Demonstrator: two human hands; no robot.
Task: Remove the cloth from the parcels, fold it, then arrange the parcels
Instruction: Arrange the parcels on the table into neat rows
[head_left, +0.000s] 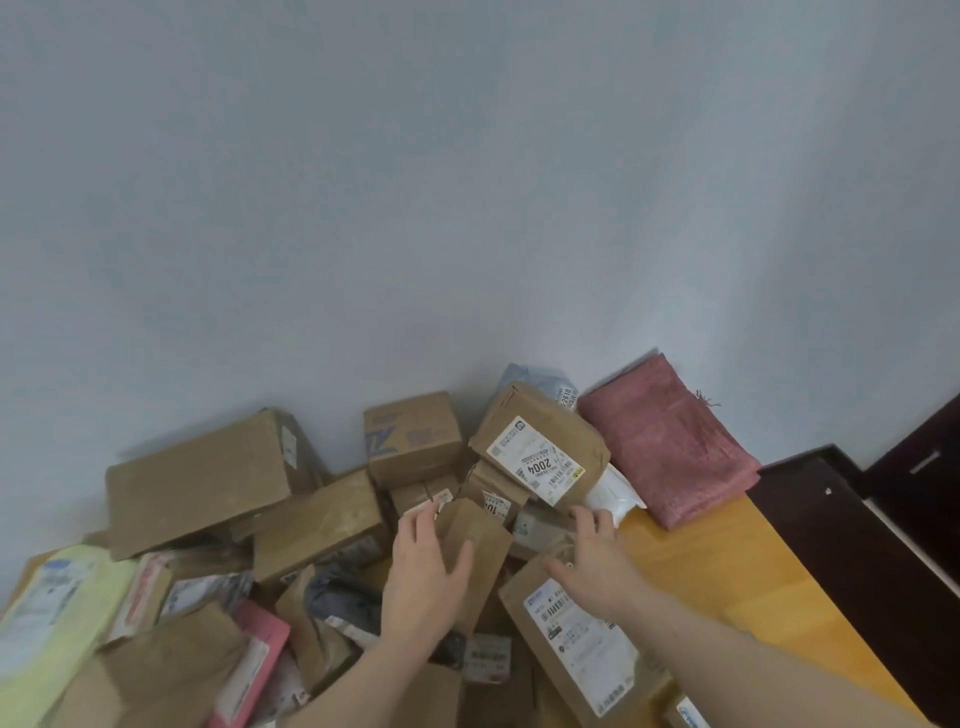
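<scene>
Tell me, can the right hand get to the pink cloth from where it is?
Probably yes. The right hand is open among the parcels, and the folded pink cloth lies up and to its right by the wall. Only a white parcel sits partly between them, low enough to reach over.

white label on tilted brown parcel (540, 447): "2004" | label on grey bag (540, 382): "2610"

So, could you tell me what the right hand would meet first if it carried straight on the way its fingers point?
Probably the tilted parcel labelled 2004. The right hand points up and away, fingertips just short of its lower edge, though depth is hard to judge.
</scene>
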